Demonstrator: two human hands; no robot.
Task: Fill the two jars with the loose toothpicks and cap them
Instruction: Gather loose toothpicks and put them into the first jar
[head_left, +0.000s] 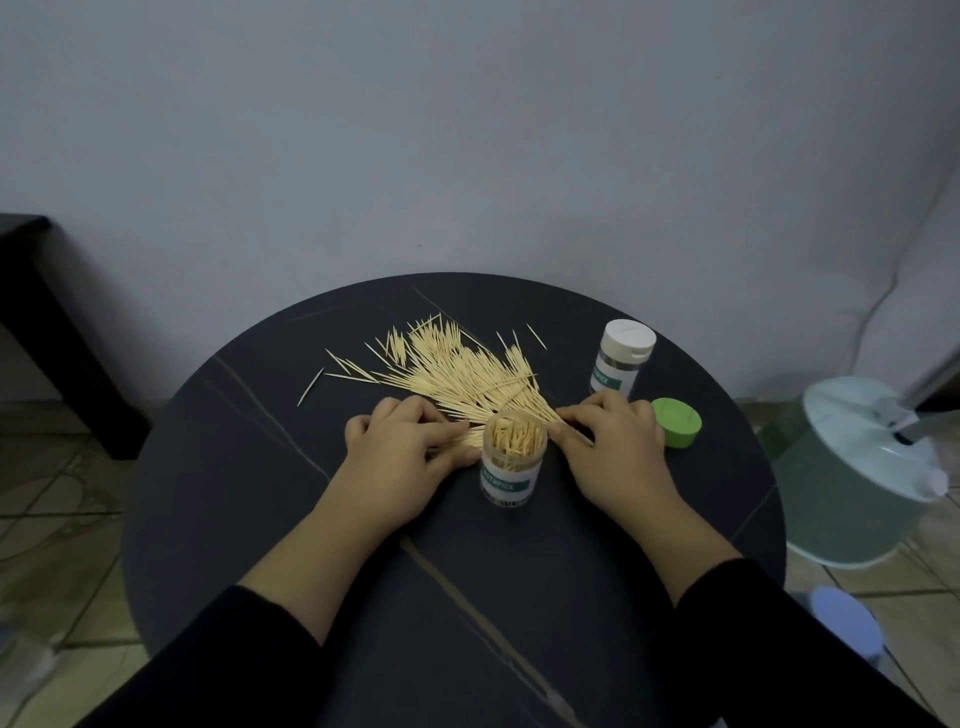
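Note:
A clear uncapped jar (511, 467) packed with toothpicks stands upright at the middle of the round dark table (260, 493). Behind it a fan-shaped pile of loose toothpicks (457, 371) lies on the table. My left hand (402, 447) rests on the table left of the jar, fingers curled over toothpicks at the pile's near end. My right hand (610, 447) sits right of the jar, its fingers pinching toothpicks at the pile's edge. A second jar with a white cap (621, 358) stands at the back right. A green cap (676, 422) lies beside my right hand.
A pale green bucket-like appliance (857, 483) stands on the tiled floor right of the table, with a cable running up the wall. A dark piece of furniture (47, 322) is at the far left. A bluish round object (847, 623) sits low right.

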